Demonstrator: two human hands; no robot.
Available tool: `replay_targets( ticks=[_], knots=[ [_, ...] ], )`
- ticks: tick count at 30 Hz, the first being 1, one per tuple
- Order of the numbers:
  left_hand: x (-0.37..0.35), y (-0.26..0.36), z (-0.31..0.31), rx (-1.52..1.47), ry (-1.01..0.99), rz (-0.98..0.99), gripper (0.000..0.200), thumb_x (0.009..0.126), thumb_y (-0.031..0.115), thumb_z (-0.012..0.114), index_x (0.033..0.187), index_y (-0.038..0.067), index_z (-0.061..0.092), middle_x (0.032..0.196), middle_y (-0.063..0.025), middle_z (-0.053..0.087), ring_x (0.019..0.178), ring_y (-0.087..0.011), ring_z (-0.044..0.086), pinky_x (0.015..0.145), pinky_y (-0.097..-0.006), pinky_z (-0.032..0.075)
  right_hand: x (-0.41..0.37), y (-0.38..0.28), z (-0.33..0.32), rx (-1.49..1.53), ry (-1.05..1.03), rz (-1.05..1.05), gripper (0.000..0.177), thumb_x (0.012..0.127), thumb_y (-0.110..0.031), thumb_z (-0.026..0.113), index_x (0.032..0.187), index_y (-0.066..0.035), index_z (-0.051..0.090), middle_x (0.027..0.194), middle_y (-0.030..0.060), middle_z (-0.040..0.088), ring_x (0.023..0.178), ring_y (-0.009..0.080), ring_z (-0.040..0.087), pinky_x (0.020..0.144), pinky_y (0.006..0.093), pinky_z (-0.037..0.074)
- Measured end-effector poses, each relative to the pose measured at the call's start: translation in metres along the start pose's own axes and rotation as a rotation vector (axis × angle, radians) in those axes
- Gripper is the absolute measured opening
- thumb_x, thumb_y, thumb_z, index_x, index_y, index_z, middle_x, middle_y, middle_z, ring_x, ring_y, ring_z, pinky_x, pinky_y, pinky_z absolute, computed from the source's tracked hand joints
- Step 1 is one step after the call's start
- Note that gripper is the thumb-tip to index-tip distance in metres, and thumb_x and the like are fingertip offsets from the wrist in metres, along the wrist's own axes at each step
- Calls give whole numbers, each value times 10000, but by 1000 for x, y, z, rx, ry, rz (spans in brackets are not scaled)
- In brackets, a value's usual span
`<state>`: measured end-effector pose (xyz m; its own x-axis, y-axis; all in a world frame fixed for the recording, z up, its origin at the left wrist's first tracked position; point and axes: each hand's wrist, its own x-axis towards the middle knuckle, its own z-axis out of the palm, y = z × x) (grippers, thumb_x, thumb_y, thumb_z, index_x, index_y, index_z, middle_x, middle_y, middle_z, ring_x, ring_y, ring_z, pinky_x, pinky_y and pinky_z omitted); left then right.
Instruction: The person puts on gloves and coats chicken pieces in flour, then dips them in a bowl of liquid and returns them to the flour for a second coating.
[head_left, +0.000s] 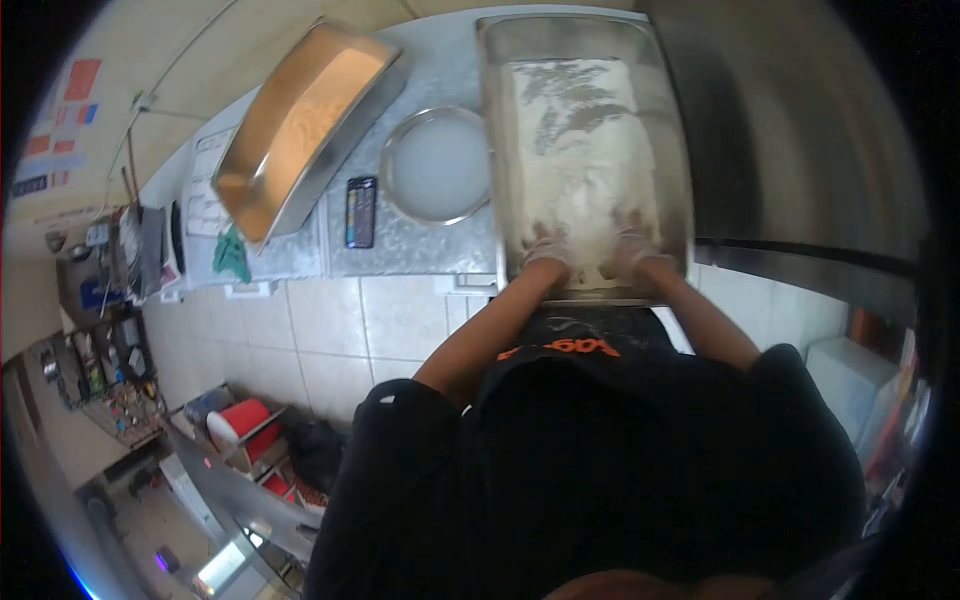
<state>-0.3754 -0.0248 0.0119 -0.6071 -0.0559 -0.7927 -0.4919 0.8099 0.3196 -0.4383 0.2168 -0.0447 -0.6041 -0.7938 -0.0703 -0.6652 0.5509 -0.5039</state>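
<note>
Both my hands reach into the near end of a deep rectangular steel pan (672, 120). A pale, flour-like mass (585, 180) covers its bottom, smooth in the middle and patchy toward the far end. My left hand (545, 248) presses into this mass near the left wall, coated in white. On the right side, my right hand (630, 245) is in it too, equally whitened, apart from the left. What looks like thin glove material shows at both wrists. The fingers are mostly buried or blurred, so their closing cannot be made out.
Left of the pan stand a round metal-rimmed sieve or bowl (440, 165), a dark phone-like device (361, 212) and another deep steel pan (300, 140), tilted in view. A green cloth (231, 254) lies near the table's front edge. A dark metallic surface (790, 130) borders the right side.
</note>
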Motion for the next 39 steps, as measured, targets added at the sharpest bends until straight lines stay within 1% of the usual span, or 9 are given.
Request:
replay_targets(
  ticks=[11, 14, 16, 19, 23, 26, 34, 36, 39],
  knots=[
    [-30, 17, -59, 502, -168, 310, 574, 839, 228, 663, 1358, 33, 514, 1422, -280, 478, 1223, -375, 564, 1039, -430, 445, 57, -80, -72, -95, -526, 483, 591, 764, -285, 694, 1269, -3, 572, 1200, 298, 604, 1067, 392, 633, 921, 475, 505],
    [-12, -1, -56, 394, 122, 426, 339, 865, 207, 592, 1146, 43, 686, 1232, -196, 651, 1176, -312, 603, 978, -429, 472, 52, -39, -54, -53, -385, 446, 630, 755, -335, 715, 1279, -9, 585, 1196, 307, 613, 1063, 391, 647, 919, 478, 511],
    [57, -33, -18, 560, 938, 434, 305, 865, 232, 598, 1083, 55, 716, 1178, -142, 689, 1139, -288, 622, 956, -404, 484, 63, -13, -54, -8, -222, 402, 699, 744, -386, 739, 1309, -11, 572, 1219, 314, 602, 1087, 388, 642, 931, 473, 508],
    [54, 2, -56, 854, 325, 439, 428, 883, 251, 603, 1257, 43, 618, 1280, -178, 622, 1163, -294, 612, 972, -377, 487, 86, -10, -65, -206, -354, 356, 868, 696, -453, 788, 1384, -4, 507, 1298, 308, 561, 1198, 390, 586, 1011, 441, 467],
    [36, 16, -6, 795, 929, 414, 443, 904, 222, 570, 1312, 50, 582, 1264, -175, 616, 1188, -299, 600, 961, -373, 500, 83, -41, -55, -381, -201, 362, 979, 700, -391, 798, 1483, 6, 365, 1436, 272, 463, 1333, 359, 479, 1090, 374, 396],
    [117, -28, 40, 377, 546, 412, 407, 874, 196, 552, 1260, 102, 642, 1263, -148, 636, 1145, -323, 624, 983, -416, 478, 91, -38, -62, -177, -730, 358, 590, 750, -397, 715, 1154, 31, 671, 1204, 292, 633, 1192, 328, 602, 1024, 377, 459],
    [68, -45, 3, 940, -68, 632, 375, 846, 178, 523, 1177, 129, 693, 1182, -132, 684, 1079, -331, 651, 938, -431, 478, 21, -67, -56, -274, -115, 232, 563, 759, -435, 717, 1075, 29, 674, 989, 275, 692, 978, 337, 683, 868, 394, 536],
    [59, -43, 24, 515, 71, 534, 261, 839, 201, 571, 1012, 102, 740, 1065, -140, 714, 1036, -344, 654, 871, -412, 497, 23, -52, -15, -566, 52, -114, 612, 755, -447, 736, 1114, 41, 648, 984, 265, 693, 969, 329, 682, 851, 386, 540],
    [26, -24, 18, -426, 71, 230, 244, 809, 235, 635, 950, 63, 738, 1000, -156, 718, 975, -338, 660, 855, -409, 491, 44, -28, 2, 50, -602, 465, 678, 761, -420, 740, 1230, 40, 574, 1032, 249, 678, 1040, 316, 651, 868, 386, 526]
  ],
)
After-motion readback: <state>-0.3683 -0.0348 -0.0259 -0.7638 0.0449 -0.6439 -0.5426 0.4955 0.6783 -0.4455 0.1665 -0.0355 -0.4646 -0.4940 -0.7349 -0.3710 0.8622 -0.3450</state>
